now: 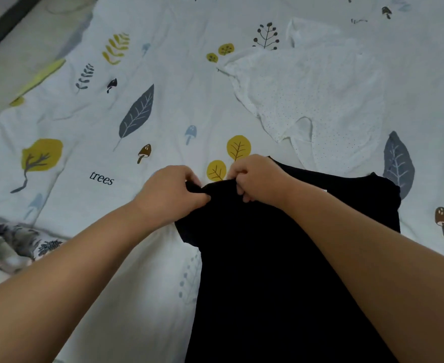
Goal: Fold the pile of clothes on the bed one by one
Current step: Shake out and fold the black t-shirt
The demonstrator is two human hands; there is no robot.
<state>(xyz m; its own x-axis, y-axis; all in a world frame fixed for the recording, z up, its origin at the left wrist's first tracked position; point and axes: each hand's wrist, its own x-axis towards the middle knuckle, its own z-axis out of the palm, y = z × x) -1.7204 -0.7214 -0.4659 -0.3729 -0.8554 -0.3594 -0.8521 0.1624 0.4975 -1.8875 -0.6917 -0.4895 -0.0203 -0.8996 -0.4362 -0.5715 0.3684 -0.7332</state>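
Head view
Forearms: both bare, reaching forward from the bottom corners toward the middle of the bed.
Black shirt (pixel 262 271): dark garment spread on the bed straight in front of the person, running from the bottom edge up to the hands; its far edge is bunched between the two hands, and a sleeve juts out at the right.
Left hand (pixel 171 192): grip closed on the black shirt, fingers curled round a bunched fold at its far left corner.
Right hand (pixel 255 176): grip closed on the same far edge, fingers pinching the cloth just beside the left hand.
White shirt (pixel 312 93): pale, finely dotted garment lying rumpled and open on the bed beyond the black shirt, to the right, apart from it.
Bed (pixel 89 132): covered by a white sheet printed with grey and yellow leaves, mushrooms and the word "trees".
Patterned cloth (pixel 19 242): grey-and-white piece crumpled at the left edge, under the left forearm.
Floor (pixel 8 11): a strip shows past the bed at upper left.
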